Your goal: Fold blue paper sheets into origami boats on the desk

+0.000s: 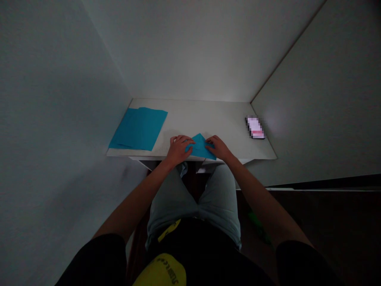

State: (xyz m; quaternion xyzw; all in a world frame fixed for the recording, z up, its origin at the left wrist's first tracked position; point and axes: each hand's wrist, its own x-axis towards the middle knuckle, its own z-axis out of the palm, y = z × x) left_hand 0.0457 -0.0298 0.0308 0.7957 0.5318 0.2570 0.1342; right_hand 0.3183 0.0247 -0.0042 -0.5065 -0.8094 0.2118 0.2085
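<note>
Fingers (188,143) press both edges of folded paper (200,145).

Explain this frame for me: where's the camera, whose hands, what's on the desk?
No machine here: a person works with bare hands, and the one camera sits on their head, looking forward and down. On the white desk lie some blue sheets at the left and a phone at the right. The left hand and right hand rest on a folded blue paper at the near edge; whether they pinch it is too dim to tell.
</note>
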